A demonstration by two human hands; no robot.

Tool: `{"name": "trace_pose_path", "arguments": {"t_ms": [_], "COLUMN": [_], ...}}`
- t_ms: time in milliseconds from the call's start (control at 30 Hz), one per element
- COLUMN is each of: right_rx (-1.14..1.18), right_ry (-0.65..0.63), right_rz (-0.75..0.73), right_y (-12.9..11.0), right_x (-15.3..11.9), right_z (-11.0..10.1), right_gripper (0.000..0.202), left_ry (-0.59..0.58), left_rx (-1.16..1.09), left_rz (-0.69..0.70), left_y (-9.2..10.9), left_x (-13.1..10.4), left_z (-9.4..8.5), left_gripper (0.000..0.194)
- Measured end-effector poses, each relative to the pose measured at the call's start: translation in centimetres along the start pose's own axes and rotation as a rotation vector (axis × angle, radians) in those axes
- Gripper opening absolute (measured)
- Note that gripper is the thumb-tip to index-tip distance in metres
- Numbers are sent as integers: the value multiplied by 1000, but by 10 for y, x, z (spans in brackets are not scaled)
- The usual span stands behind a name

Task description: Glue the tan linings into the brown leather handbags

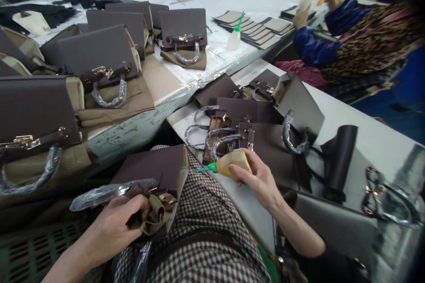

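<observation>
On my checkered lap rests a dark brown handbag [151, 163] with a plastic-wrapped handle [109, 192]. My left hand [114, 219] is closed on the bag near its opening, where tan lining [159, 212] bunches out beside the fingers. In my right hand [257, 179] is a squeeze bottle [234, 163] of yellowish liquid, lying nearly level. Its green nozzle points left, toward the bag's side edge, with a small gap between tip and bag. The fingertips of my left hand are partly hidden by the lining.
Several similar handbags [96, 53] stand on the left table, and more bags [265, 141] lie on the white bench at right. A second green-tipped bottle [234, 37] stands by stacked panels [255, 31]. A co-worker's sleeve [315, 53] is at upper right. A plastic crate [33, 247] sits lower left.
</observation>
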State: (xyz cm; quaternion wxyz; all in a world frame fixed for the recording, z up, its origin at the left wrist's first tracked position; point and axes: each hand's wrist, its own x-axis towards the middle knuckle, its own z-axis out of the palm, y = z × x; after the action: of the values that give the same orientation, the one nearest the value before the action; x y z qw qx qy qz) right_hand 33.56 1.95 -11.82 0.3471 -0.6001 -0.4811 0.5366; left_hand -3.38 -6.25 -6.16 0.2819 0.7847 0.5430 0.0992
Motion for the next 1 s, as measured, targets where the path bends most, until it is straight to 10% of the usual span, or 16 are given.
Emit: {"name": "trace_pose_path", "arguments": {"t_ms": [467, 1000], "right_rx": [-267, -164], "right_ry": [-118, -185], "right_rz": [-180, 31], "right_y": [-10, -7], "right_x": [33, 37], "right_z": [29, 26], "right_gripper": [54, 56], "left_ry": [2, -64], "left_rx": [-11, 15], "left_rz": [48, 53], "left_y": [1, -3], "left_x": [-9, -6], "left_z": [6, 10], "left_gripper": [20, 21]}}
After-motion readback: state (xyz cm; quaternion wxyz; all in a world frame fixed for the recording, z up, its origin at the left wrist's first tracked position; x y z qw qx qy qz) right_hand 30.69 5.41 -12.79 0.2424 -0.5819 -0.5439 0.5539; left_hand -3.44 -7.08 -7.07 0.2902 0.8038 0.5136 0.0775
